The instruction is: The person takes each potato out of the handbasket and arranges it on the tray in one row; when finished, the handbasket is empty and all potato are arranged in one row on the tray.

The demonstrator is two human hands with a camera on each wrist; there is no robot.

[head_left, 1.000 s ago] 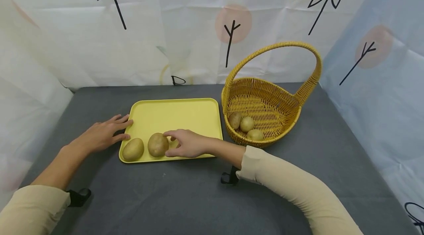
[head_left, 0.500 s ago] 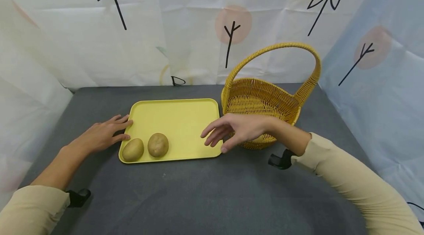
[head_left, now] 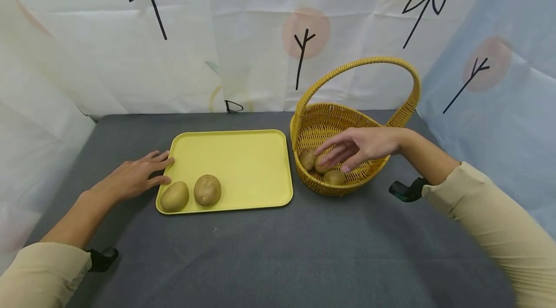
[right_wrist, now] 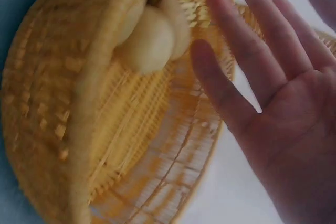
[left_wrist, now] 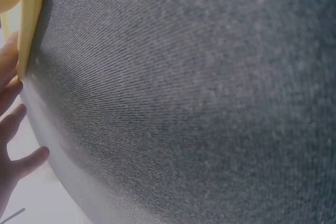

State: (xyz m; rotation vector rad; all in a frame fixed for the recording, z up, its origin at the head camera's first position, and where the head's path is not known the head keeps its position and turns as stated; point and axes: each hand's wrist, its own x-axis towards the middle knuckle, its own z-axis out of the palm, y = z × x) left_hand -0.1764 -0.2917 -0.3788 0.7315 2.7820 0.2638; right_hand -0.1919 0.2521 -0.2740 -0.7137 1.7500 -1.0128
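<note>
Two potatoes lie near the front left of a yellow tray [head_left: 249,163]: a paler one [head_left: 174,196] in the corner and a browner one [head_left: 207,190] beside it. My left hand [head_left: 136,177] rests at the tray's left edge, fingers spread and touching the rim. Over the wicker basket [head_left: 319,187] hovers my right hand [head_left: 360,146], its fingers extended and holding nothing. Several small potatoes sit inside the basket, among them a brown one [head_left: 307,158] and a pale one [head_left: 334,177]. In the right wrist view, a potato [right_wrist: 149,40] shows apart from the fingers.
The basket's tall arched handle [head_left: 378,60] rises over its opening. Grey cloth [head_left: 260,255] covers the table, and a printed white curtain [head_left: 252,42] hangs close behind the tray and basket.
My right hand has left the browner potato on the tray and moved right to above the basket. The left hand and both tray potatoes stay where they were.
</note>
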